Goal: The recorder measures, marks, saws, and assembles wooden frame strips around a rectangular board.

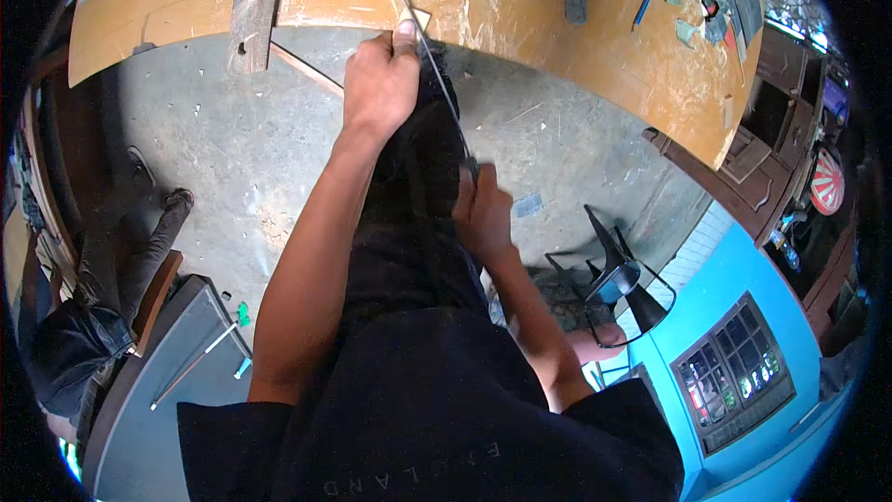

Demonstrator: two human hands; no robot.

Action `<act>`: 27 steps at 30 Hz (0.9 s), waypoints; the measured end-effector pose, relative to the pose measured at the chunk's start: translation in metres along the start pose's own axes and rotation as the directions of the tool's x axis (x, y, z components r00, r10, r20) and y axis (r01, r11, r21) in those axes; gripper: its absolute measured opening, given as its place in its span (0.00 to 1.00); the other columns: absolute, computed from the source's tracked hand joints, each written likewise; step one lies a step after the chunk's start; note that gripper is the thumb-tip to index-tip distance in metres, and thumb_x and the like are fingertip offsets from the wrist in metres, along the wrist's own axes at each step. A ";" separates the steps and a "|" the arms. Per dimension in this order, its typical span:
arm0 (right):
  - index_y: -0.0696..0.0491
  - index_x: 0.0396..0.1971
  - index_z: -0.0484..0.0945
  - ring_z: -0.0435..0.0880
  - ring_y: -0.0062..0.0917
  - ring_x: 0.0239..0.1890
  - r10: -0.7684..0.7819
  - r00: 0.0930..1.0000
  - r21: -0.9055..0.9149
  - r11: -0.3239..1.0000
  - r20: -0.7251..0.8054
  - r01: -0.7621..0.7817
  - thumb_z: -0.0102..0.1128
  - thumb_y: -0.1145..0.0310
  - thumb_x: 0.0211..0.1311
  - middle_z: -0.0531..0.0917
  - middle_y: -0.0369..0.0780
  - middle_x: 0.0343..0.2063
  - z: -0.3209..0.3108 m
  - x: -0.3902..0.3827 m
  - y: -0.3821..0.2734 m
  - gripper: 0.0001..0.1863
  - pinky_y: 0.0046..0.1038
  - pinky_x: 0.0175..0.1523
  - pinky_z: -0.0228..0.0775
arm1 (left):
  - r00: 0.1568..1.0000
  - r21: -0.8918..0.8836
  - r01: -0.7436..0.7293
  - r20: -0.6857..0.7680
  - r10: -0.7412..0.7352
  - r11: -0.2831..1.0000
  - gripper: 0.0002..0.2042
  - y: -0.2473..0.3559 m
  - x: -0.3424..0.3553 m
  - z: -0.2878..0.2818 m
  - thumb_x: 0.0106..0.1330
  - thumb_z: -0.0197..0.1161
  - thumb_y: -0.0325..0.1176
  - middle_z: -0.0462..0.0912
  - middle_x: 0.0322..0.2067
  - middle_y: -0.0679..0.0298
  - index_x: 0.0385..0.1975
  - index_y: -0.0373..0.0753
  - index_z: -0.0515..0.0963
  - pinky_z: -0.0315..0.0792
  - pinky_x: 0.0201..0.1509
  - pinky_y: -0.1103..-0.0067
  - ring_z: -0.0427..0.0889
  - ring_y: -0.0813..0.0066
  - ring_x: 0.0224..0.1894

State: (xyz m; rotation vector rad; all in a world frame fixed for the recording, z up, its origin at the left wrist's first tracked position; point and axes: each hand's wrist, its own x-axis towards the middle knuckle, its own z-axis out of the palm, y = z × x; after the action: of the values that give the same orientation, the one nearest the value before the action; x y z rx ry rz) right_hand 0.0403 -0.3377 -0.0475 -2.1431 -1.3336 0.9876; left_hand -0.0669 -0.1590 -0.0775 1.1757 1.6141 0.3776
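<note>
My left hand [381, 84] grips a small pale wooden piece [418, 17] at the front edge of the yellowish worktable [502, 9], its thumb on top. A long, thin metal tool [444, 93], perhaps a saw or file, runs diagonally beside that piece, its far end over the tabletop. My right hand [483, 209] is closed around the tool's dark handle, lower down in front of my body, and slightly blurred.
Wooden boards [251, 9] lie on the table, with a pencil [644, 5] and scraps [688, 33] at right. A seated person's leg [163, 232] and grey board [158, 437] are at left. A black chair [632, 288] stands right, by dark wooden furniture [753, 167].
</note>
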 end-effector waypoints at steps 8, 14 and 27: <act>0.57 0.37 0.66 0.82 0.51 0.23 -0.145 0.985 0.038 0.988 -0.095 0.149 0.56 0.67 0.70 0.79 0.53 0.18 0.011 0.040 -0.011 0.10 0.46 0.24 0.71 | 0.999 0.105 -0.012 -0.029 0.015 0.994 0.24 0.006 -0.005 0.000 0.76 0.50 0.50 0.73 0.18 0.68 0.28 0.33 0.76 0.65 0.23 0.78 0.69 0.80 0.19; 0.57 0.33 0.67 0.80 0.52 0.21 -0.048 0.995 0.133 0.989 -0.091 0.060 0.52 0.68 0.72 0.77 0.52 0.17 0.006 0.017 -0.008 0.09 0.45 0.22 0.68 | 0.999 0.125 -0.034 -0.034 0.039 0.992 0.25 0.009 -0.008 0.000 0.76 0.50 0.49 0.74 0.18 0.66 0.26 0.32 0.76 0.66 0.23 0.78 0.71 0.79 0.19; 0.57 0.37 0.69 0.80 0.52 0.21 -0.074 0.995 0.041 0.996 -0.071 0.077 0.53 0.66 0.72 0.79 0.52 0.19 0.011 0.025 -0.003 0.09 0.45 0.22 0.67 | 0.994 0.170 -0.096 -0.041 0.105 0.981 0.25 0.012 -0.009 0.001 0.76 0.50 0.48 0.75 0.18 0.64 0.26 0.30 0.76 0.69 0.26 0.75 0.73 0.77 0.21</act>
State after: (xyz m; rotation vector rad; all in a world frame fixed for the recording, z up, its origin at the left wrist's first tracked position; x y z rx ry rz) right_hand 0.0373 -0.3141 -0.0608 -2.0596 -1.3373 0.8964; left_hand -0.0607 -0.1615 -0.0642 1.3896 1.6593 0.3430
